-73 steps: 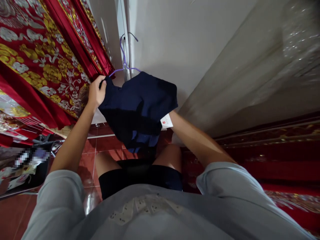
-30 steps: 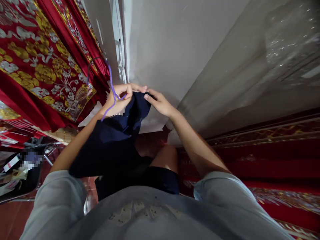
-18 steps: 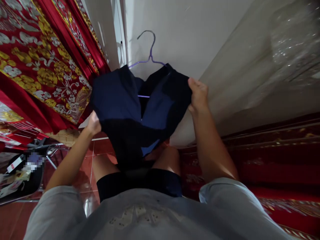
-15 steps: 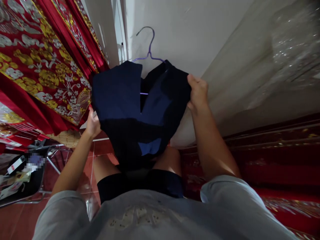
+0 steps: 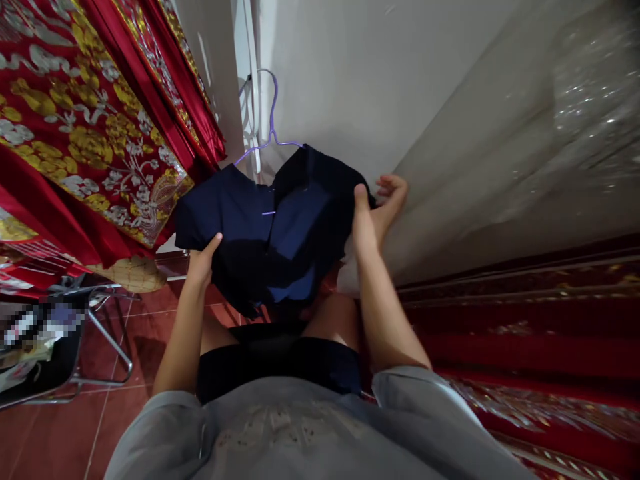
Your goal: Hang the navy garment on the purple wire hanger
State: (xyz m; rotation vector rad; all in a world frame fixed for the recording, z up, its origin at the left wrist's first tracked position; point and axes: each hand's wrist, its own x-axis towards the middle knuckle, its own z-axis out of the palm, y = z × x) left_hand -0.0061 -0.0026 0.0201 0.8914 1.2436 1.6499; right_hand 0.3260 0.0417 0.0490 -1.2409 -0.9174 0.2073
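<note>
In the lower centre, the grey short-sleeved shirt [image 5: 285,433] of the wearer is seen nearest, with black shorts [image 5: 225,363] beyond it. At mid-frame, a navy-blue cloth garment with a split V-shaped neckline [image 5: 295,230] is suspended between two bare hands, front face upward. Its left edge appears to be pinched by the left hand [image 5: 203,263], the thumb being laid on the front and the fingers hidden behind the cloth; how firmly cannot be told. At the opposite edge, the right hand [image 5: 373,217] is spread: the thumb is rested at the cloth and the fingers are held apart beyond it, so that the side is probably steadied rather than clasped. By this wide placing of the hands, the front is presumably kept flat. The shoulders are shaped from within by a thin purple hanger [image 5: 273,137], whose lower bar is exposed at the neckline; whether its hook is supported by the white bars behind cannot be told. Farther off, red drapery embroidered in gold and silver [image 5: 90,147] is seen at upper left, and translucent plastic sheeting [image 5: 500,180], perhaps placed as a protective cover, at right, beside a plain whitish wall [image 5: 360,80].
</note>
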